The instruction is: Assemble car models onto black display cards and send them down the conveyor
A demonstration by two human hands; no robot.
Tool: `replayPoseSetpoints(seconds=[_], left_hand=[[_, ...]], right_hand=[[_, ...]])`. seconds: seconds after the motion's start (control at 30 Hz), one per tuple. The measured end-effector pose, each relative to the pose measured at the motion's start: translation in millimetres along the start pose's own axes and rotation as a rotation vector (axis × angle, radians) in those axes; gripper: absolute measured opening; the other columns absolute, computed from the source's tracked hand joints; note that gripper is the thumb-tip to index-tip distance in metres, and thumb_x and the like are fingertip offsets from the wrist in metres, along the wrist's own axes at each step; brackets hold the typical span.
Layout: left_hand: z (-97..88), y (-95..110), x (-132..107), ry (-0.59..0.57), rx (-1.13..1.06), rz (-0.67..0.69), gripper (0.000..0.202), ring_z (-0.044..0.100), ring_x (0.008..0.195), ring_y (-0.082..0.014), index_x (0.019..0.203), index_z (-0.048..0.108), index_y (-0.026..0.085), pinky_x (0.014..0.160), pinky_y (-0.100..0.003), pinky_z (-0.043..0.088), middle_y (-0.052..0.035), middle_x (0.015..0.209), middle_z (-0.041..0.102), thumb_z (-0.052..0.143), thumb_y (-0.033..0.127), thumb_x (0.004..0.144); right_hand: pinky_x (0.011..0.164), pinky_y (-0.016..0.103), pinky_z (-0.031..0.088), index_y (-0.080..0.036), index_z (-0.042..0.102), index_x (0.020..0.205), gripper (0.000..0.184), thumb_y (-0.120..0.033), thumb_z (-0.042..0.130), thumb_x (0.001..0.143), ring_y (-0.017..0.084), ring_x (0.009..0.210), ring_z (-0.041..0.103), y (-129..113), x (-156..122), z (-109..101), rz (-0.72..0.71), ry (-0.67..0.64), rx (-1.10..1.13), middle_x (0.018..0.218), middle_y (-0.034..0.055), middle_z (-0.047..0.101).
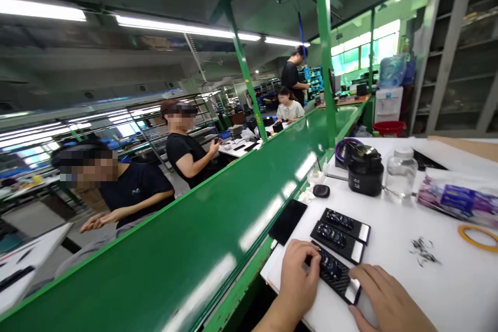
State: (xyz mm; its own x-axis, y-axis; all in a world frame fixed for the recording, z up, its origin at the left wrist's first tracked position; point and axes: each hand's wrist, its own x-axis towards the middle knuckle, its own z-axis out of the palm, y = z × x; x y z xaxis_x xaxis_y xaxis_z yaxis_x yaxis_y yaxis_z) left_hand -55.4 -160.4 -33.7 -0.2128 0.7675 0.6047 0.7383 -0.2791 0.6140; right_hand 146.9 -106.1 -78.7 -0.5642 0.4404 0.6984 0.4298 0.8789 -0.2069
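Observation:
Three flat black carbon-pattern devices with silver ends lie in a row on the white table [389, 249]. My left hand [299, 276] curls over the left end of the nearest device [337, 272], fingers pressed on its dark buttons. My right hand [383, 296] grips the same device's silver right end between thumb and fingers. The middle device [337, 238] and the far device [345, 223] lie untouched just beyond. A plain black panel [288, 221] rests at the table's left edge.
A green conveyor [218, 228] runs along the table's left side. Beyond the devices stand a black jar [364, 171], a clear bottle [400, 172] and a small black oval [321, 191]. A printed bag [459, 198], tape ring [478, 236] and metal scraps [424, 251] lie right. Other workers sit across the conveyor.

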Motion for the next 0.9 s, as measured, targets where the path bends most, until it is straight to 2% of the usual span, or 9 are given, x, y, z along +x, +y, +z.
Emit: replayPoseSetpoints(seconds=[0.07, 0.17, 0.27, 0.37, 0.57, 0.7, 0.9], left_hand=[[-0.9, 0.5, 0.8, -0.01, 0.027, -0.006, 0.015, 0.065, 0.084, -0.0199, 0.076, 0.063, 0.02, 0.079, -0.037, 0.054, -0.0057, 0.086, 0.07, 0.055, 0.017, 0.088], [-1.4, -1.5, 3.9, -0.053, 0.041, -0.024, 0.015, 0.065, 0.09, -0.0212, 0.078, 0.064, 0.02, 0.084, -0.04, 0.052, -0.0062, 0.093, 0.071, 0.055, 0.019, 0.09], [-0.7, -5.3, 5.5, -0.083, 0.053, -0.021, 0.013, 0.064, 0.095, -0.0218, 0.08, 0.066, 0.021, 0.087, -0.041, 0.051, -0.0059, 0.099, 0.071, 0.057, 0.02, 0.09], [-0.3, -6.2, 3.0, -0.106, 0.067, 0.021, 0.011, 0.063, 0.096, -0.0217, 0.08, 0.067, 0.022, 0.089, -0.042, 0.049, -0.004, 0.099, 0.072, 0.06, 0.019, 0.088], [2.3, -5.8, 3.2, -0.149, 0.201, 0.293, 0.01, 0.062, 0.103, -0.0215, 0.086, 0.067, 0.023, 0.092, -0.043, 0.047, -0.0011, 0.101, 0.074, 0.064, 0.014, 0.086], [4.5, -7.0, 5.4, -0.16, 0.232, 0.282, 0.009, 0.062, 0.105, -0.0221, 0.086, 0.067, 0.023, 0.093, -0.044, 0.048, -0.0023, 0.103, 0.074, 0.063, 0.015, 0.088], [5.0, -10.7, 4.8, -0.179, 0.223, 0.262, 0.01, 0.06, 0.108, -0.0228, 0.085, 0.067, 0.023, 0.094, -0.045, 0.05, -0.0031, 0.105, 0.073, 0.062, 0.015, 0.087]], right_hand=[[0.079, 0.046, 0.051, -0.02, 0.051, 0.116, 0.045, -0.012, 0.06, 0.072, 0.031, 0.095, 0.057, -10.1, 5.7, -8.9, 0.068, -0.076, 0.063, 0.107, 0.0114, 0.06], [0.085, 0.047, 0.048, -0.018, 0.055, 0.106, 0.032, -0.01, 0.059, 0.076, 0.03, 0.097, 0.053, -18.7, 19.4, -25.4, 0.239, -0.274, 0.18, 0.105, 0.011, 0.057], [0.086, 0.047, 0.046, -0.016, 0.057, 0.107, 0.03, -0.014, 0.063, 0.078, 0.029, 0.098, 0.05, -18.8, 30.2, -35.9, 0.298, -0.331, 0.225, 0.106, 0.0103, 0.056], [0.085, 0.044, 0.045, -0.015, 0.058, 0.103, 0.025, -0.017, 0.065, 0.079, 0.027, 0.097, 0.049, -18.0, 32.9, -39.8, 0.319, -0.362, 0.236, 0.103, 0.0088, 0.056], [0.089, 0.043, 0.043, -0.015, 0.059, 0.103, 0.025, -0.022, 0.066, 0.081, 0.027, 0.099, 0.048, -18.7, 33.4, -39.5, 0.307, -0.397, 0.233, 0.105, 0.0087, 0.055], [0.087, 0.043, 0.043, -0.016, 0.06, 0.104, 0.025, -0.023, 0.066, 0.081, 0.027, 0.099, 0.047, -18.4, 34.4, -40.0, 0.32, -0.404, 0.236, 0.104, 0.0089, 0.054], [0.092, 0.044, 0.042, -0.02, 0.057, 0.128, 0.044, -0.021, 0.062, 0.085, 0.027, 0.106, 0.047, -19.4, 33.0, -42.6, 0.263, -0.412, 0.268, 0.12, 0.0108, 0.053]])
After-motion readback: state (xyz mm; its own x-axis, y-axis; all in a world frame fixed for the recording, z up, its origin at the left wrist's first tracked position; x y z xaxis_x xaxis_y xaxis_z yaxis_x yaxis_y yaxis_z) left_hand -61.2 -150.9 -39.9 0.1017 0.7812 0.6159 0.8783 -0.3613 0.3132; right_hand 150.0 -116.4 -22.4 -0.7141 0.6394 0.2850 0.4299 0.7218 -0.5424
